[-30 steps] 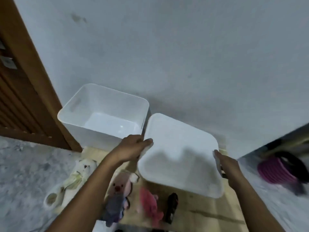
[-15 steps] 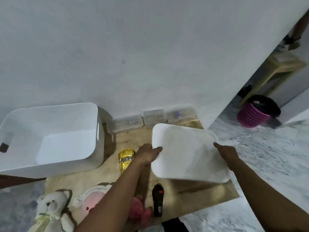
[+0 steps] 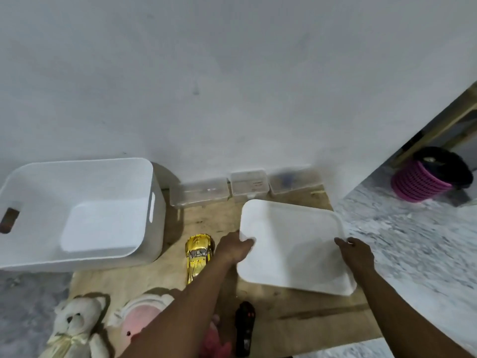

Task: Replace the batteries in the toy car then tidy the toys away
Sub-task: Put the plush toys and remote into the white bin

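Note:
I hold a white plastic lid [image 3: 294, 244] flat over the right side of a wooden board [image 3: 296, 324]. My left hand [image 3: 233, 248] grips its left edge and my right hand [image 3: 357, 253] grips its right edge. A gold toy car [image 3: 198, 253] lies on the board just left of my left hand. The big white storage bin [image 3: 85, 213] stands open and empty at the left. A black remote control [image 3: 245, 325] lies near the board's front edge. A white teddy bear [image 3: 74, 326], a pink and white plush [image 3: 140, 315] and a red-pink toy [image 3: 215, 342] lie at the bottom, partly hidden by my left arm.
Three small clear plastic boxes [image 3: 249, 186] line the wall behind the board. A pink and black basket [image 3: 426, 178] stands on the grey marbled floor [image 3: 413, 241] at the right, near a wooden frame. The white wall fills the upper view.
The view swung right, bringing the bin to the left and the gold car and clear boxes into sight. The lid moved away from the bin and lower, towards the board's right side.

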A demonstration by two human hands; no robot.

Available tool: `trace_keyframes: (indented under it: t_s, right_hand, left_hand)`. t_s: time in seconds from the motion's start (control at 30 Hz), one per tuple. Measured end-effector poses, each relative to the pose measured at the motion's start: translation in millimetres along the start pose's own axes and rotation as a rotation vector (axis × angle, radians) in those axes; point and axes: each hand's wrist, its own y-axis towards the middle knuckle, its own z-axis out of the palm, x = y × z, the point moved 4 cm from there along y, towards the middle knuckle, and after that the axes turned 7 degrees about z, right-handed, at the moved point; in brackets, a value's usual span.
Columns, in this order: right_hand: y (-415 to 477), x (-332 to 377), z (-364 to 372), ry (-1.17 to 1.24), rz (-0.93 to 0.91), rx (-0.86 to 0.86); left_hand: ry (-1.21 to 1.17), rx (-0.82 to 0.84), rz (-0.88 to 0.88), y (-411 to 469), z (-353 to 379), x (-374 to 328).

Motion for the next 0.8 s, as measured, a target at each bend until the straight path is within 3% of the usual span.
trace_keyframes:
  t_s: [0.13,0.23,0.37,0.57,0.67,0.8]
  right_hand:
    - [-24.4,7.2,1.9,0.020,-0.104,-0.128]
    - [-57.9,21.3,11.2,0.154,-0.228,-0.160]
    - [-120.2,40.2,47.9,0.259,-0.384,0.103]
    - [-233.6,50.2,125.3,0.069,-0.631,0.479]
    - [-286.4,47.6,170.0,-0.054,-0.739,0.654]
    - [-339.9,41.3,225.2,-0.233,-0.903,0.686]
  left_hand:
    - [-0.016,-0.009,0.047,-10.0,-14.3,4.2]
    - [-0.216,-0.090,0.108,-38.1,-32.4,8.0]
    - [-0.529,-0.237,0.146,-95.4,-58.0,40.9]
    - [-0.645,-0.516,0.118,-192.3,-92.7,115.2]
    - [-0.596,-0.668,0.074,-227.1,-111.2,161.1]
    - [-0.346,-0.871,0.010,-248.9,-132.2,220.2]
